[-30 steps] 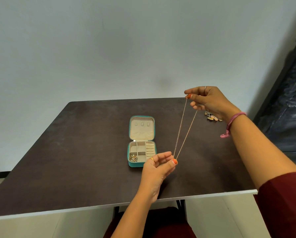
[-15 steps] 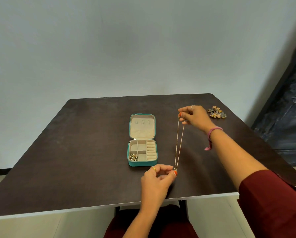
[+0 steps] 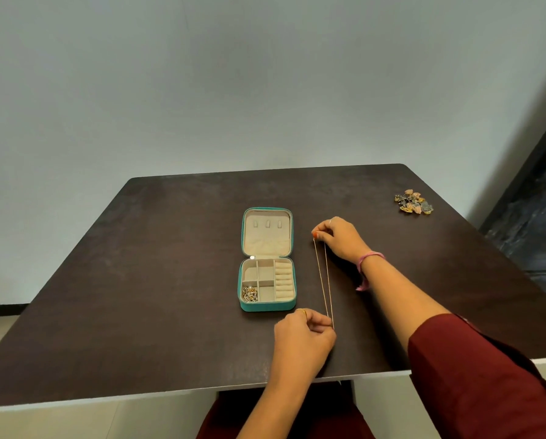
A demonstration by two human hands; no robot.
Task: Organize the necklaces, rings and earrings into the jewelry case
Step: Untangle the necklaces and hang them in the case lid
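Beside one open jewelry case (image 3: 267,261), left hand (image 3: 301,337) and right hand (image 3: 340,237) each pinch one necklace (image 3: 324,280).

Soft, even light fills the scene, bright on the pale wall (image 3: 202,90) and dimmer toward the right edge. The dark table (image 3: 138,280) shows a faint sheen and only weak shadows. Wide-angle distortion bows the edges; fine detail looks slightly soft.
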